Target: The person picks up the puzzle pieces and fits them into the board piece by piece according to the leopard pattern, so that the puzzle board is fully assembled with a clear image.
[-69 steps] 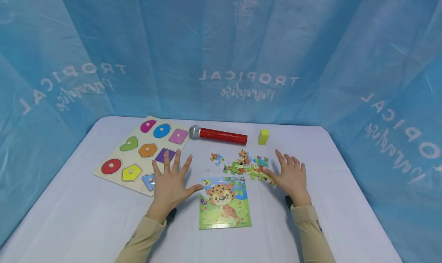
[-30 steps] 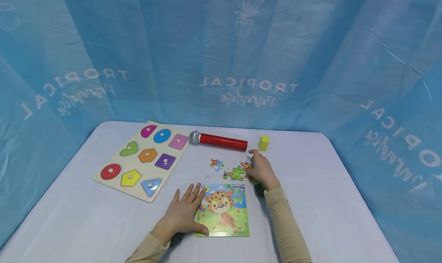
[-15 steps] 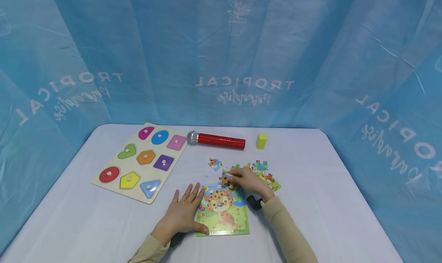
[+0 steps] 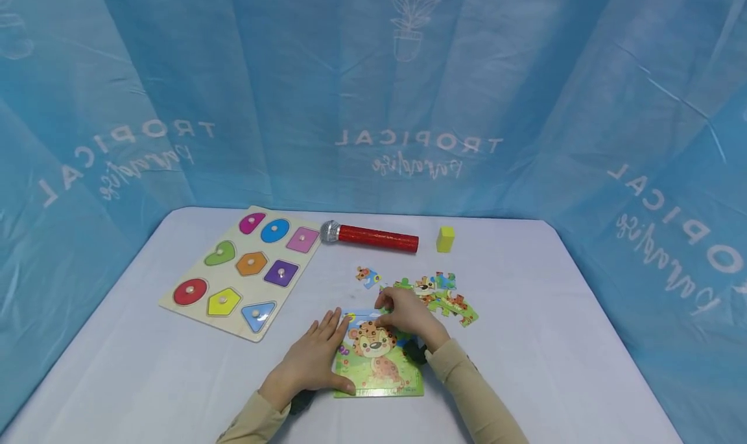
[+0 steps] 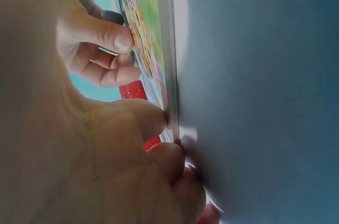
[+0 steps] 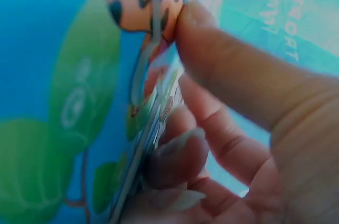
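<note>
Fingers of the right hand (image 4: 405,311) curled, pinching a spotted puzzle piece (image 4: 369,329) at the top of the leopard board (image 4: 362,376), whose upper right corner they hide; fingers of the left hand (image 4: 312,360) extended, thumb apart, resting along the board's left edge. Directly behind, partly masked by the right hand: loose pieces (image 4: 452,304) in a cluster, one stray piece (image 4: 366,276) to its left. Farther back on the white counter (image 4: 513,275): knobbed shape board (image 4: 224,279), left; red microphone (image 4: 376,237), just beside it; yellow block (image 4: 445,240), right.

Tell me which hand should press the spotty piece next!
Probably the right hand: its thumb touches the spotted piece; the left hand rests at the left edge of the puzzle board.
</note>
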The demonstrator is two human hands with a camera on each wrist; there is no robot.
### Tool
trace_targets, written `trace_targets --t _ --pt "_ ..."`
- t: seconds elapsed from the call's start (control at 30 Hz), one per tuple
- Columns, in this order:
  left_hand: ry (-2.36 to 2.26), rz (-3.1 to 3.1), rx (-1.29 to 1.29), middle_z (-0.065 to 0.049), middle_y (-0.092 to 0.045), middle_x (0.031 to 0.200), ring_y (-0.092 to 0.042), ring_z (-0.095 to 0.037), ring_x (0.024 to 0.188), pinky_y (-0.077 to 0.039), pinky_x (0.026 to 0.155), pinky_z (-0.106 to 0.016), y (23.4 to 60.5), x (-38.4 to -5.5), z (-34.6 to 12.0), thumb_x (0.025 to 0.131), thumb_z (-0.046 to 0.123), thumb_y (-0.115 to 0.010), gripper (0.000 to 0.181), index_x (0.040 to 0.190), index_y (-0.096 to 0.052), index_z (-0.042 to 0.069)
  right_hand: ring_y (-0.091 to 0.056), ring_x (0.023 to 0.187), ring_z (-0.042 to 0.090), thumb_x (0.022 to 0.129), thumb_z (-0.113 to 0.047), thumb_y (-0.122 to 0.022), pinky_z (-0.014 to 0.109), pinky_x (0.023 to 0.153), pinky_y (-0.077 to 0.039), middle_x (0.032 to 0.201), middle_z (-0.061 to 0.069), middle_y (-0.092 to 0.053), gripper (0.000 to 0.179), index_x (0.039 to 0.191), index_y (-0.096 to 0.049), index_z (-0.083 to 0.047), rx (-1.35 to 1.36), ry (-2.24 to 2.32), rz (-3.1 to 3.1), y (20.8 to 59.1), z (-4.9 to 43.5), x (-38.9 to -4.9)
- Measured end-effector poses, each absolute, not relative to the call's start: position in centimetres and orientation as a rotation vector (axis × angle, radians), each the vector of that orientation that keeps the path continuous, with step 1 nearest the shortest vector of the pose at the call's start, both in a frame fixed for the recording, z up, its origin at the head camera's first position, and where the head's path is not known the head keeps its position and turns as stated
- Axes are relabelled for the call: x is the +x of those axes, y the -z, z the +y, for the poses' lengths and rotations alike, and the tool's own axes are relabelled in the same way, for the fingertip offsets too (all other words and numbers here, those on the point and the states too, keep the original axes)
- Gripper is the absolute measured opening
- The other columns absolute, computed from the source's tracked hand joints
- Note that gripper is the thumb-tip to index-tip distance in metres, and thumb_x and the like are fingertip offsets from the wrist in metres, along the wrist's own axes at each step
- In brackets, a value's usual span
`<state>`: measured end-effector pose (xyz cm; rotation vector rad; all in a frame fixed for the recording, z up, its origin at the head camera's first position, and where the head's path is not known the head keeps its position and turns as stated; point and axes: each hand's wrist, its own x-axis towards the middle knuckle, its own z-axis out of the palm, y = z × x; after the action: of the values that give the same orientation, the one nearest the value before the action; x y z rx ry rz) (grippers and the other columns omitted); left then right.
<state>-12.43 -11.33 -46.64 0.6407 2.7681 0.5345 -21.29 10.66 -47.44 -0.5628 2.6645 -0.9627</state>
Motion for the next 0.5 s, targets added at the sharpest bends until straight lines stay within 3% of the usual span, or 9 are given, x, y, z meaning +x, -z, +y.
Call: trace_targets --t 0.27,0.5 --pt "-0.503 2.776 0.659 -0.025 -0.019 0.159 -0.018 -0.04 0.148 -0.023 0.119 -0.056 47.0 -12.6 -11.4 0.061 0.064 -0.08 0.124 0.151 -0.026 -0.002 -0.047 0.062 0.012 0.089 -0.02 -0.071 0.026 0.058 -0.042 0.072 0.0 -0.055 0.009 0.091 -0.066 -0.012 -0.503 1.054 2.641 47.4 10.9 -22.5" --pt "-0.475 2.792 0.671 -0.024 -0.02 0.159 -0.02 -0.039 0.148 -0.024 0.119 -0.055 47.2 -12.7 -11.5 0.06 0.066 -0.08 0.125 0.151 -0.027 -0.001 -0.053 0.063 0.015 0.088 -0.031 -0.072 0.028 0.056 -0.044 0.079 0.005 -0.064 0.025 0.099 -0.068 -0.009 -0.294 1.049 2.778 46.6 9.2 -24.3"
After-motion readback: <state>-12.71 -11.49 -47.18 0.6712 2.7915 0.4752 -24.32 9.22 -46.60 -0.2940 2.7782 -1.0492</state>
